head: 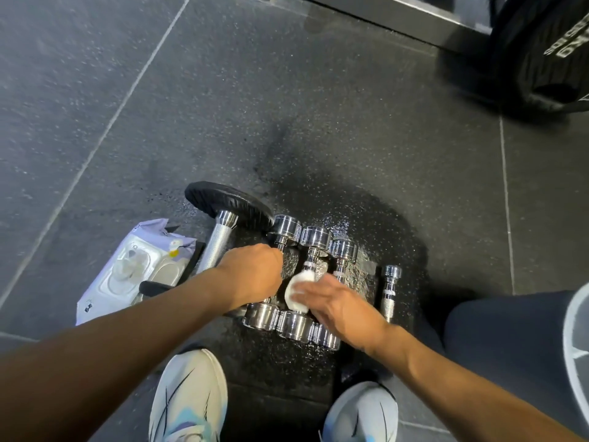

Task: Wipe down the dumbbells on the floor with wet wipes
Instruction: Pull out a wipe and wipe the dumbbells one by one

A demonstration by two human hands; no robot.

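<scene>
**Dumbbells, chrome, three.** On the floor (318,106), side by side and touching, right in front of the crouching person. Each long axis runs from the person outward, leaning slightly right at the far end.

**Left dumbbell** (287,227). The left hand (251,275) sits on its handle with fingers curled round it, apparently to steady it. The handle itself is hidden under the hand.

**Middle dumbbell** (315,237). This looks like the item being cleaned. The wipe (299,290), a white wad, is on the near half of its handle. The right hand (338,301) comes in from the right, across the bar, with fingers close together and curled over the wipe. The thumb is out of sight. The uncovered part of the handle lies beyond the fingers, so a stroke along the axis, away from the person, would likely reach it.

**Right dumbbell** (344,250). Partly under the right hand's wrist. No hand is on it.

**Short bar** (389,288). Chrome, just right of the group, parallel to it.

**Big dumbbell** (223,205). Black-plated, to the left, touching the group.

**Pack** (134,269). Wet wipes, lid open, left of the big dumbbell and nearer the left arm.

**Surface.** Dark speckled rubber tiles, visibly wet under and beyond the chrome set.

**Room.** A black bag (541,52) stands far right.
</scene>
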